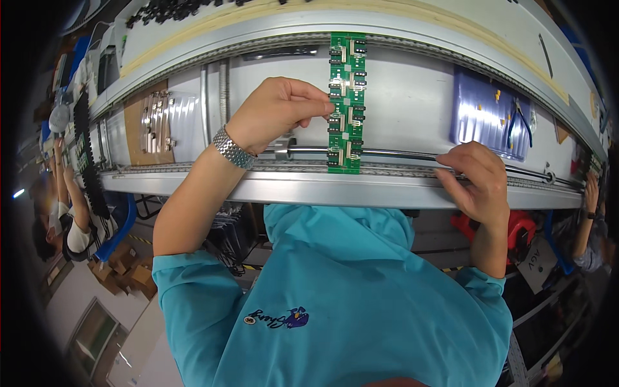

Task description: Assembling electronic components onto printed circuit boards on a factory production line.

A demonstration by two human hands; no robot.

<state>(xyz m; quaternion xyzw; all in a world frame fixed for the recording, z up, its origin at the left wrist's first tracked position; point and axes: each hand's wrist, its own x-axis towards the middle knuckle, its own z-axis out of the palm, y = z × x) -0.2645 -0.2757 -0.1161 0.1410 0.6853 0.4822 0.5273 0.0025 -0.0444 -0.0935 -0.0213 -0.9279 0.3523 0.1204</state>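
Note:
A long green circuit board (347, 103) bridges the two metal rails of the conveyor in front of me. Black connectors and pale upright parts stand along it. My left hand (284, 106), with a metal watch at its wrist, reaches in from the left. Its thumb and forefinger are pinched together at the board's left edge, beside a black connector; whatever they hold is hidden. My right hand (476, 180) hovers by the near rail (387, 191), right of the board. Its fingers are loosely curved and apart, with nothing in them.
A metal rod (393, 153) runs behind the near rail. At the right, blue-handled pliers (518, 126) lie on a clear plastic tray (474, 106) with small yellow pieces. Clear tubes with parts (158, 122) lie left. Black components (174, 9) are piled at the back. People work at both sides.

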